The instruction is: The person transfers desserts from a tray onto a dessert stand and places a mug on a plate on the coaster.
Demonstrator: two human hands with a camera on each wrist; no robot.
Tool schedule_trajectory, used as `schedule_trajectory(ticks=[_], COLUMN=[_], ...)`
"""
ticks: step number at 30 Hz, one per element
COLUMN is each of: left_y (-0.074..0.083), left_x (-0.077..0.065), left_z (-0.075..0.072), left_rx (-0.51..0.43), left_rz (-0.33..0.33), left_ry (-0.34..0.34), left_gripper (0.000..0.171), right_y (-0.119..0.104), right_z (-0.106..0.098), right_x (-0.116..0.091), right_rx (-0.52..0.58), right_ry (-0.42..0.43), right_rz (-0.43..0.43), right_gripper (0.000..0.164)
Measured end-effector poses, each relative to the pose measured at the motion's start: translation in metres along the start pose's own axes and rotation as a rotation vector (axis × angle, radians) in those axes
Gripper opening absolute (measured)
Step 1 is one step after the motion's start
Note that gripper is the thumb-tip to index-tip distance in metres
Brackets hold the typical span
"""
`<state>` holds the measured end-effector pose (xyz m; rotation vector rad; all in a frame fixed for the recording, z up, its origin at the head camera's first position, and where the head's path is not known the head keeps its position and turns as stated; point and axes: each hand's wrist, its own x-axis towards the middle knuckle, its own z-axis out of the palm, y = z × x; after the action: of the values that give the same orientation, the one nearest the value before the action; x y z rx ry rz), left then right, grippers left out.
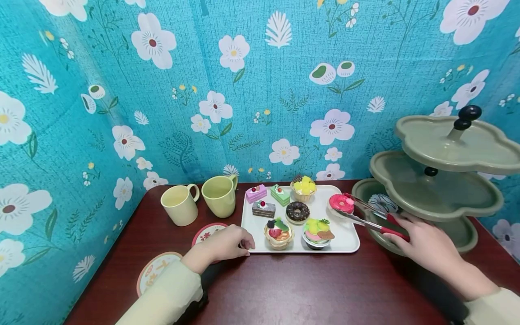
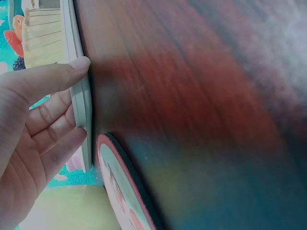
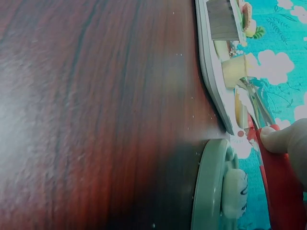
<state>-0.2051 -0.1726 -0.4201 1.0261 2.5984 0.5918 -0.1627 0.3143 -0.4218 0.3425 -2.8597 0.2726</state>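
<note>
Fingers of the right hand [image 1: 426,241] are gripping one pair of red-handled metal tongs [image 1: 390,231]; those of the left hand [image 1: 225,243] are pinching the rim of one rectangular white tray [image 1: 253,231].

Two tong tips are flanking one pink-iced ring doughnut [image 1: 340,204] at the tray's right end; whether both are touching it cannot be told. Also resting there are three cake slices, one pink [image 1: 256,193], one green [image 1: 280,195] and one grey [image 1: 263,210], three fruit-topped cups [image 1: 278,235] and one chocolate-dark doughnut [image 1: 304,212]. One white, dark-striped doughnut [image 1: 382,203] is sitting on the lowest tier of one three-tier grey-green scalloped stand [image 1: 440,144]. Two yellowish mugs [image 1: 178,206] and two round printed coasters [image 1: 155,271] are standing and lying respectively at left.
</note>
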Motion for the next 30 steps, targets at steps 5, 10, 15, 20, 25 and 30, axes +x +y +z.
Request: schedule_trajectory(ticks=[5, 10, 15, 20, 25, 30], left_y=[-0.001, 0.0, 0.0, 0.0, -0.001, -0.002], left_x=[0.0, 0.0, 0.0, 0.0, 0.001, 0.001], left_z=[0.001, 0.002, 0.002, 0.001, 0.0, -0.001], left_rx=[-0.004, -0.011, -0.011, 0.004, 0.006, 0.01], left_rz=[-0.004, -0.007, -0.012, -0.016, -0.011, -0.003], left_ry=[-0.002, -0.005, -0.007, -0.004, -0.006, -0.005], left_gripper=[0.012, 0.012, 0.012, 0.012, 0.012, 0.013], right_y=[0.008, 0.015, 0.021, 0.03, 0.036, 0.044], right_z=[-0.003, -0.007, -0.01, -0.015, -0.018, -0.022], right_x=[-0.008, -0.017, -0.025, -0.033, -0.038, -0.043], right_rx=[-0.007, -0.027, -0.049, -0.051, -0.054, -0.079], right_ry=[0.036, 0.052, 0.058, 0.072, 0.09, 0.079], right_rz=[0.001, 0.019, 0.066, 0.087, 0.085, 0.127], right_gripper=[0.065, 0.066, 0.066, 0.061, 0.059, 0.066])
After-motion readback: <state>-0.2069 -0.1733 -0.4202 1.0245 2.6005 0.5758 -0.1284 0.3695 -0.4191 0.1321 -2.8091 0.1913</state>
